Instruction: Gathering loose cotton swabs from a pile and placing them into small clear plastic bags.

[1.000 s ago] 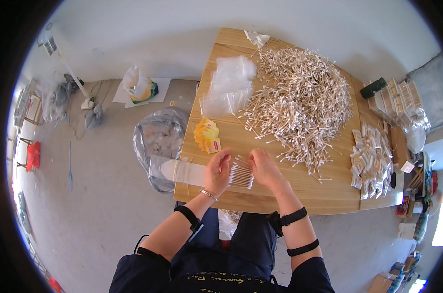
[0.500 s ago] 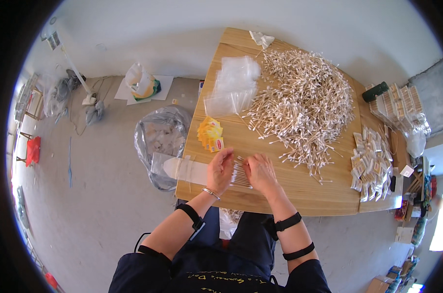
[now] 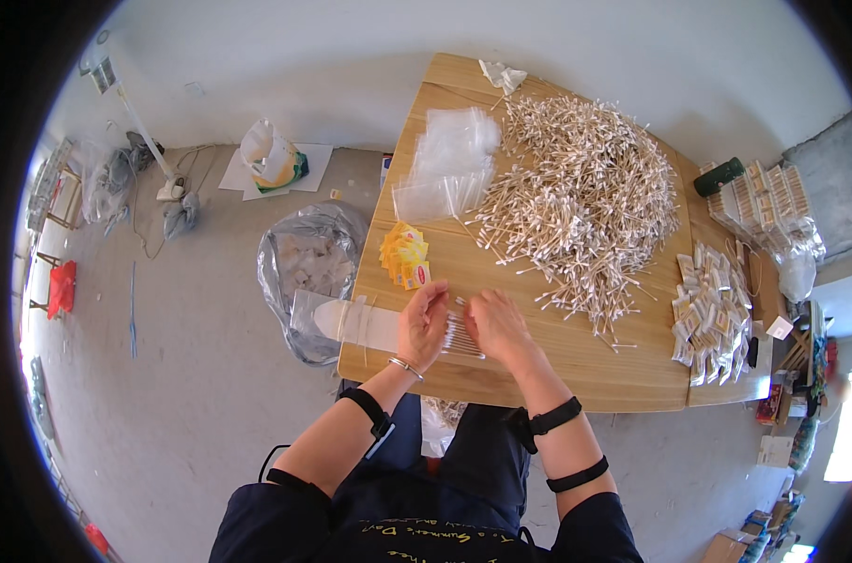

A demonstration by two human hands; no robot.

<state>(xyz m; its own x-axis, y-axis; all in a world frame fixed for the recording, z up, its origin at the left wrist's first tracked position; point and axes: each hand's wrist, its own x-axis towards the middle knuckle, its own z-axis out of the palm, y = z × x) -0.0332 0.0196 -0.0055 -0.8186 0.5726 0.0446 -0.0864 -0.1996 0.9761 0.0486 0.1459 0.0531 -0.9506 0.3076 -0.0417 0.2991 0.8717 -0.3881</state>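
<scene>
A row of cotton swabs (image 3: pixel 461 340) lies side by side on the wooden table (image 3: pixel 595 380) near its front edge, between my hands. My left hand (image 3: pixel 425 324) stands cupped against the row's left side, its fingers curved and partly hidden. On the right, my right hand (image 3: pixel 497 325) has its fingers drawn together at the swabs' upper right end; the fingertips are partly covered. Left of the swabs lies a white strip (image 3: pixel 379 330) with rounded end, crossed by thin bands and overlapping a clear plastic sleeve (image 3: pixel 304 311). Small yellow packets (image 3: pixel 405 255) sit just beyond my left hand.
A big heap of loose cotton swabs (image 3: pixel 585 206) covers the table's far middle. Clear plastic bags (image 3: pixel 449 159) lie at its left. Packed swab bags (image 3: pixel 712 314) are piled on the right, before stacked packs (image 3: pixel 768 211). A grey-lined bin (image 3: pixel 268 246) stands left of the table.
My right hand has shifted slightly left and upward along the swab row. My left hand stays almost where it was.
</scene>
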